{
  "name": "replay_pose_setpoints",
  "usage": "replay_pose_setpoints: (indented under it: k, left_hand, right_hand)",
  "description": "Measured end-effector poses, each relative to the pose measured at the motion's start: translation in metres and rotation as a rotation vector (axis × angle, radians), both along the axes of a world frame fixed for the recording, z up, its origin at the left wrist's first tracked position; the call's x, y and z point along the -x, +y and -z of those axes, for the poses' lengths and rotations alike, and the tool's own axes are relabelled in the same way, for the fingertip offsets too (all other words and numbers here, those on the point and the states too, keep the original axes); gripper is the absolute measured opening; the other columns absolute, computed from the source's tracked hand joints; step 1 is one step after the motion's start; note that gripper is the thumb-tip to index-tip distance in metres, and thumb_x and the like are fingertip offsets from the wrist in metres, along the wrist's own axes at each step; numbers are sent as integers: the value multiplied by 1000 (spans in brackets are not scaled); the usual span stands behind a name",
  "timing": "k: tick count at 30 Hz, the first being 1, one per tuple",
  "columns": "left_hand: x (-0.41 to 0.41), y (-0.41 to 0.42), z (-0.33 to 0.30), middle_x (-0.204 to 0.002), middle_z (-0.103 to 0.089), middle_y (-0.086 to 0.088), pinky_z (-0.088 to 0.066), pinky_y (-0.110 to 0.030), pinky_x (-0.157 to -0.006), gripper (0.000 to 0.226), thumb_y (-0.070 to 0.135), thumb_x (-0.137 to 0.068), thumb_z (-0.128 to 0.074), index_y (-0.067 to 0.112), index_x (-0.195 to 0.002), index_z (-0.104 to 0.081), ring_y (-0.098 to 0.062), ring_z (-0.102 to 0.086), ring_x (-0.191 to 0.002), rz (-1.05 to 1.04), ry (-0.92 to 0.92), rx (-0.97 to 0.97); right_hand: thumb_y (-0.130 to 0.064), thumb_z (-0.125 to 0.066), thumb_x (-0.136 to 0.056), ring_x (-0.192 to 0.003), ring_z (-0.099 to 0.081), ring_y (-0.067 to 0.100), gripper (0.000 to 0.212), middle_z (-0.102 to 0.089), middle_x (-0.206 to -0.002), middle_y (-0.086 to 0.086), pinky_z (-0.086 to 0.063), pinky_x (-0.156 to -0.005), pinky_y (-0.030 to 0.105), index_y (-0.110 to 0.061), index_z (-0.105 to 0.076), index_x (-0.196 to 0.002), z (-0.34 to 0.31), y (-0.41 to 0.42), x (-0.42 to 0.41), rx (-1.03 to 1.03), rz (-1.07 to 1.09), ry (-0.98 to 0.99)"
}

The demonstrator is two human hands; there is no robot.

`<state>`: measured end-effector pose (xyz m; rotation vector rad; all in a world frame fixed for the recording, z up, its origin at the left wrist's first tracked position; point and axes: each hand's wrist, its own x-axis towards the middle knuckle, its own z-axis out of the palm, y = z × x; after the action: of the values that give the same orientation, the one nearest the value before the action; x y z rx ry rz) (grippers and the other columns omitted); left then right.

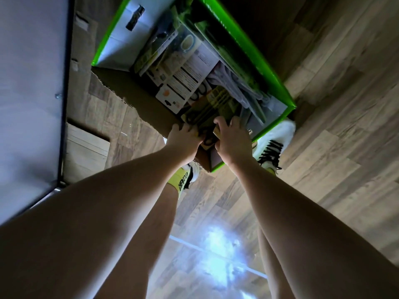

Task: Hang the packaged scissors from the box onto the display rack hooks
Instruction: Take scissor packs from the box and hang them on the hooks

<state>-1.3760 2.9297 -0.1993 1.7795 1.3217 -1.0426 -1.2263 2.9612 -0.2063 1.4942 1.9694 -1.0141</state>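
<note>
A green-edged cardboard box point(278, 87) lies open on the wooden floor, filled with several packaged scissors. Both my arms reach down into its near end. My left hand point(183, 138) and my right hand point(232, 139) each grip the near end of a yellow-green scissors package point(210, 112) with black-handled scissors showing through it. The package lies on top of the others, its near edge hidden between my fingers. No display rack hooks are in view.
A white panel with a dark frame point(32, 93) stands along the left. Other packs, one with a printed white back point(187, 80), fill the box. My feet in white shoes point(274, 143) stand by the box. A pale board point(86, 152) lies on the floor.
</note>
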Motion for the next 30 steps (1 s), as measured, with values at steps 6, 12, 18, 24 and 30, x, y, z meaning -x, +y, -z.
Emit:
replay_pose_setpoints:
  k: [6, 12, 18, 24, 30]
  left_hand:
    - [8, 14, 2, -126, -58, 0, -41, -36, -93, 45, 20, -90, -58, 36, -132, -56, -22, -45, -121, -249, -91, -1]
    - [-13, 26, 12, -101, -65, -10, -44, -34, -74, 19, 23, -88, -68, 10, -100, -61, -28, -57, -102, -594, -9, -145]
    - [-6, 20, 6, -114, -55, -12, -41, -36, -74, 19, 25, -93, -57, 9, -103, -56, -31, -52, -105, -722, -5, -68]
    - [7, 35, -30, -98, -64, -11, -58, -35, -68, 13, 13, -89, -59, 7, -100, -56, -24, -64, -85, -1075, -41, 35]
    - [20, 61, -108, -96, -66, -11, -53, -28, -69, 17, 13, -92, -58, 1, -104, -62, -22, -65, -87, -1005, -19, 13]
  right_hand:
    - [-20, -71, -80, -114, -51, 33, 73, -46, -128, 18, -45, -94, 39, -6, -34, -141, -8, -6, 6, -16, 61, -48]
    - [-27, -70, -81, -117, -47, 38, 59, -44, -128, 24, -42, -97, 41, -3, -44, -128, -5, -12, 7, 32, 121, -95]
    - [-23, -60, -83, -116, -46, 38, 52, -45, -126, 23, -40, -98, 42, -3, -41, -127, -21, -7, 16, 76, 149, -113]
    - [-10, -60, -84, -125, -44, 41, 73, -36, -139, 29, -36, -107, 43, -5, -21, -145, -62, 5, 31, 240, 170, -103]
    - [-10, -52, -92, -131, -32, 40, 63, -27, -148, 21, -44, -100, 53, -21, -27, -148, -132, 36, 36, 286, 88, -96]
